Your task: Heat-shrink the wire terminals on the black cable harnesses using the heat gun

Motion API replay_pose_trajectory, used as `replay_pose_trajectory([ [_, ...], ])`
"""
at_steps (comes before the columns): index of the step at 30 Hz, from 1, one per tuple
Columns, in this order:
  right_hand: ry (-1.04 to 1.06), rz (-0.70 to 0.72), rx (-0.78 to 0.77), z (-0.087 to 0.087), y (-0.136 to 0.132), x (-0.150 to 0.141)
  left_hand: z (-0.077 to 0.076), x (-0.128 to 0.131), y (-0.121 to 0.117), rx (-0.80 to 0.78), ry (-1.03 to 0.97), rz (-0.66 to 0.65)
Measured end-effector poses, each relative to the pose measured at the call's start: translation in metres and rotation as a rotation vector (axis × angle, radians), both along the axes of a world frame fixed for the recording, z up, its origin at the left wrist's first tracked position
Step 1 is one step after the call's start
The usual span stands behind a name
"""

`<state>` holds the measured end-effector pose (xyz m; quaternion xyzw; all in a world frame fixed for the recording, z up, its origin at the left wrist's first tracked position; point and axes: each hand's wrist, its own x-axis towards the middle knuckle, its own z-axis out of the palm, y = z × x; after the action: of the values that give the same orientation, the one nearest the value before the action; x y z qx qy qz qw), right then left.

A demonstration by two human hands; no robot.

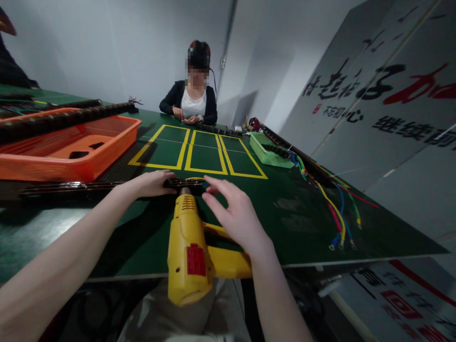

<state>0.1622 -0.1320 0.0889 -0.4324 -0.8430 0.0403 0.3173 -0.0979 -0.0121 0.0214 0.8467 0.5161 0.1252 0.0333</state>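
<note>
A yellow heat gun (188, 247) stands in front of me, its nozzle up against a long dark bundle (89, 186) with a glossy brown surface. My left hand (155, 183) is closed around this bundle, just left of the nozzle. At the bundle's right end a thin yellow wire (195, 178) and a bit of blue show. My right hand (231, 204) reaches over the gun's handle (228, 262). Its thumb and fingers are spread on either side of the bundle's end; whether the fingertips touch the wires is hard to make out.
An orange basket (117, 137) with long dark bundles across it stands at left. A green basket (272, 154) and a dark bundle with coloured lugged wires (337, 209) lie at right. Yellow taped frames (204, 170) mark the green table. A person (194, 97) sits opposite.
</note>
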Motion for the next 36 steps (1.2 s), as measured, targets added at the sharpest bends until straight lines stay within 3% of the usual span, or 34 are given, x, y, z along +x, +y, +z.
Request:
replay_pose_trajectory([
  [3,-0.232,-0.069,0.007,0.004,0.04,-0.019,-0.002,0.004,0.001,0.063,0.156,0.009],
  [7,-0.344,-0.055,0.01,-0.01,0.071,-0.023,-0.004,0.014,-0.002,0.266,0.232,0.03],
  [12,-0.369,-0.112,0.04,-0.023,0.089,-0.008,0.005,0.027,-0.012,0.544,0.16,-0.028],
  [20,-0.321,-0.162,0.164,-0.012,0.092,0.005,0.015,0.039,-0.028,0.737,0.072,-0.157],
  [26,-0.295,-0.194,0.209,0.012,0.078,0.032,0.026,0.048,-0.04,0.84,-0.099,-0.253],
  [30,-0.307,-0.32,0.225,0.038,0.069,0.07,0.034,0.056,-0.056,0.879,-0.224,-0.405],
  [34,-0.383,-0.459,0.235,0.069,0.056,0.116,0.033,0.072,-0.07,0.737,-0.227,-0.643],
  [36,-0.503,-0.655,0.302,0.086,0.048,0.133,0.03,0.079,-0.074,0.641,-0.243,-0.741],
])
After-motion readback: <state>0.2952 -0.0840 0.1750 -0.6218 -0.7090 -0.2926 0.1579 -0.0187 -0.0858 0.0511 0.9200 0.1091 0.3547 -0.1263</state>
